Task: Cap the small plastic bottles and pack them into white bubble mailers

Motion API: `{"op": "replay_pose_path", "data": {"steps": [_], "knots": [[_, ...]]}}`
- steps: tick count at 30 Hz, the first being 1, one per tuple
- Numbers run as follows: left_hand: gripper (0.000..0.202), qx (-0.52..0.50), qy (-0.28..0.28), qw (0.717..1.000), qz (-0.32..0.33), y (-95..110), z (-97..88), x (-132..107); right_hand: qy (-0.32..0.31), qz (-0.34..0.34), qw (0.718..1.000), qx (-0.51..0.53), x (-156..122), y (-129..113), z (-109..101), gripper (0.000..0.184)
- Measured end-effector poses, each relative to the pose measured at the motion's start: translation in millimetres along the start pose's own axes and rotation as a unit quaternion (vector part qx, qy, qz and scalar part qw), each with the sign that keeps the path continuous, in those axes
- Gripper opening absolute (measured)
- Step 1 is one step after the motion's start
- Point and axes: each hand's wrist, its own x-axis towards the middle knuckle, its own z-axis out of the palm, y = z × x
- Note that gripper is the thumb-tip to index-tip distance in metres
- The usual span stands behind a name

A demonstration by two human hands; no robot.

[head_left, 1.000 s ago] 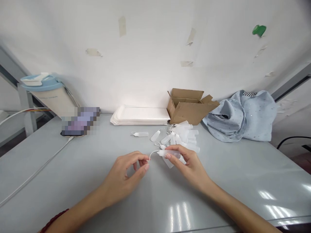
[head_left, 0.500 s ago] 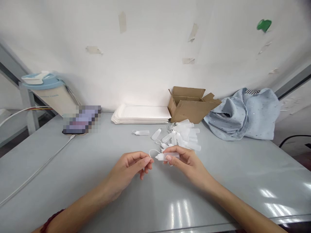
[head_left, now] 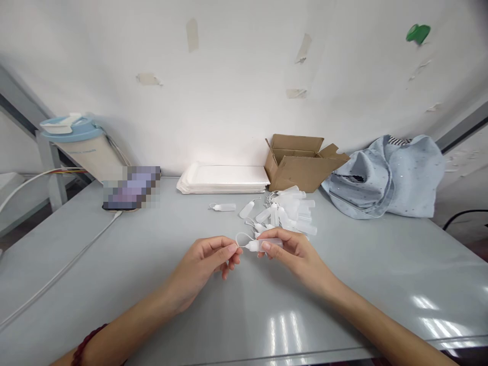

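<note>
Right hand (head_left: 295,254) clamped on one small bottle (head_left: 271,243), left hand (head_left: 206,262) pinching its tethered cap (head_left: 237,247), two stray bottles (head_left: 223,207) just beyond, jumbled heap (head_left: 292,209) past counting, one cardboard box (head_left: 301,170) behind.

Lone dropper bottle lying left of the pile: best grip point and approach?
Probably pinch the lone bottle across its body, coming down from above. It lies flat on its side, apart from the pile, with bare table on both sides; the left end tapers to a nozzle and thin tether, poor to hold.
</note>
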Motion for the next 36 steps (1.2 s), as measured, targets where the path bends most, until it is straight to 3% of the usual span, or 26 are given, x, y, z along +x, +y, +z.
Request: {"op": "replay_pose_path", "data": {"steps": [8, 17, 22, 32, 36], "knots": [[0.024, 0.031, 0.000, 0.999, 0.008, 0.0, 0.7, -0.7, 0.007, 0.005, 1.000, -0.023, -1.5, 0.8, -0.4, 0.021], [0.026, 0.140, 0.048, 0.988, 0.035, 2.8, 6.3, -3.9, 0.016, -0.026, 0.996, -0.088, -3.4, 5.1, 6.0, 0.019], [0.028, 0.172, 0.033, 0.983, 0.044, 1.0, 7.0, -4.2, 0.007, -0.046, 0.993, -0.107, -5.2, 7.7, 6.6, 0.018], [0.027, 0.206, 0.034, 0.977, 0.042, 1.0, 8.6, -3.7, -0.014, -0.059, 0.993, -0.103, -5.4, 9.8, 5.9, 0.020], [0.028, 0.141, 0.027, 0.989, 0.036, 0.5, 5.5, 2.3, -0.008, -0.036, 0.996, -0.086, -4.5, 7.6, 3.9, 0.022]]}}
